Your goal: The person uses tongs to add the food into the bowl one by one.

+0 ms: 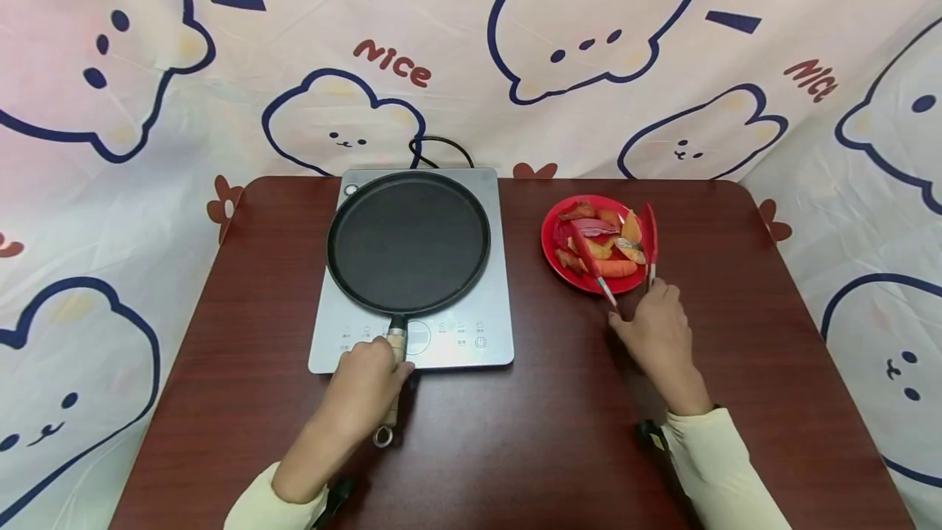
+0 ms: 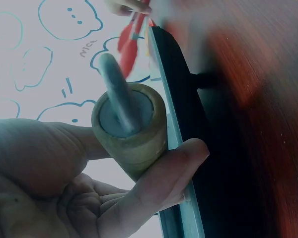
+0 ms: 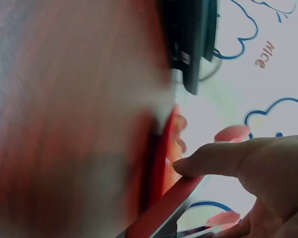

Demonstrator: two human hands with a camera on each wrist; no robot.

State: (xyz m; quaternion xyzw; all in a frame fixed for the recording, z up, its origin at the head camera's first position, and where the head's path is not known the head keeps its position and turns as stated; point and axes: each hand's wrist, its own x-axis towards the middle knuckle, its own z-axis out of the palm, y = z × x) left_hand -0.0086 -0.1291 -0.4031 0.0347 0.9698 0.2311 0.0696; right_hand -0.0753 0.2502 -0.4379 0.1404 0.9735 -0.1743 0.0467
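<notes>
My left hand (image 1: pixel 362 387) grips the wooden handle (image 1: pixel 396 339) of a flat black frying pan (image 1: pixel 408 240). The pan sits on a silver induction cooktop (image 1: pixel 502 301), its cooking surface bare. In the left wrist view the handle's end (image 2: pixel 161 116) and metal hanging loop (image 2: pixel 120 99) lie between thumb and fingers. My right hand (image 1: pixel 657 334) holds red-tipped tongs (image 1: pixel 649 237), spread apart over a red plate (image 1: pixel 547 242). Several play-food pieces lie on it, among them an orange carrot-like piece (image 1: pixel 614 268) and a pink piece (image 1: pixel 594 227).
A dark wooden table (image 1: pixel 515 448) carries everything. Behind the cooktop a black cable (image 1: pixel 449 140) loops up against the printed cloth backdrop (image 1: pixel 456 6), which also hangs along both sides. The plate stands to the right of the cooktop.
</notes>
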